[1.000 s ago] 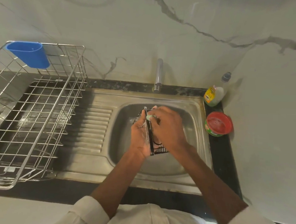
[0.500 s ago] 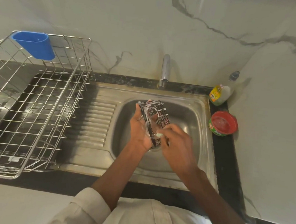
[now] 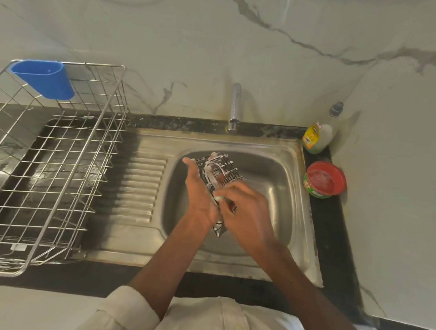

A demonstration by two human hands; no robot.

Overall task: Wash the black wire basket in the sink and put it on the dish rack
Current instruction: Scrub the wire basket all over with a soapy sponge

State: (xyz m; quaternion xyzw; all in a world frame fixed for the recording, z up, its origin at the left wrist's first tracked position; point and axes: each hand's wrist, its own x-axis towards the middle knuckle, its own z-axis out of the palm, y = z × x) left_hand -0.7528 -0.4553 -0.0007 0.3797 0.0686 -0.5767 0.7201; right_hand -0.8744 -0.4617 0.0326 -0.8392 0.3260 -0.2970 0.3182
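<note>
1. Black wire basket [image 3: 220,171]: held on edge over the sink [image 3: 270,168] bowl, clear of the bottom and streaked with white suds. Your far end of it now stands free above your hands; a second ago your right hand covered it.
2. Left hand [image 3: 199,189]: you cradle the basket's left side from behind, palm against the wire, fingers wrapped round it and gripping.
3. Right hand [image 3: 245,207]: curled at the basket's near end, pinching a small pale-green scrubber [image 3: 220,198] against the wire. It has travelled from the far end to the near end over the last second, so your scrubbing stroke runs the length of the basket.
4. Tap [image 3: 234,107]: no water visible from the spout. Judgement: you are soaping, and the rinse is not yet begun.
5. Dish rack [image 3: 58,170]: stands left of the sink, well apart from the basket, with a blue cup [image 3: 45,77] hung on its far rim. The transfer there is pending.
6. Soap bottle [image 3: 318,135] and red-lidded tub [image 3: 324,180]: on the counter right of the sink, untouched.
</note>
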